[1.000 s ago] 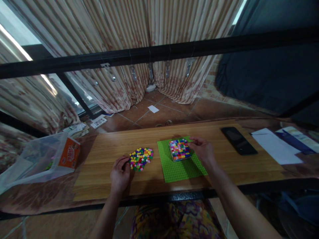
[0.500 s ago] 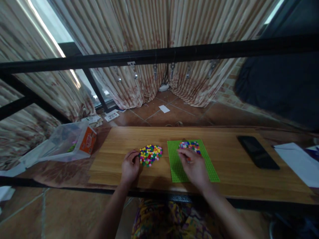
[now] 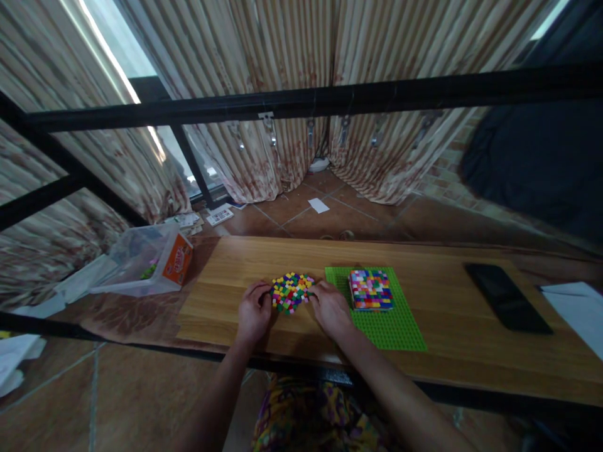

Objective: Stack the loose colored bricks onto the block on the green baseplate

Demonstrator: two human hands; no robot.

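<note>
Near side: left hand (image 3: 253, 312) at the left edge of a pile of loose bricks (image 3: 291, 292), fingers curled inward; right hand (image 3: 332, 310) at the pile's right edge, thumb and fingers drawn together. Cannot tell whether either grips a brick.

The pile lies on the worktop (image 3: 214, 314), left of the green baseplate (image 3: 391, 333). On the baseplate, toward its far side, sits a multicoloured brick block (image 3: 371, 290); green studs show in front of it.

Progress, by judgement: block well built up, top looks closely filled, layer count unreadable. Many loose bricks remain unplaced.

Farther off, beyond the worktop's left end: clear plastic box (image 3: 129, 289).

Versus half a second ago: right hand was over the block, partly hiding it; now it is at the pile and the block shows whole. Left hand keeps its place by the pile.
</note>
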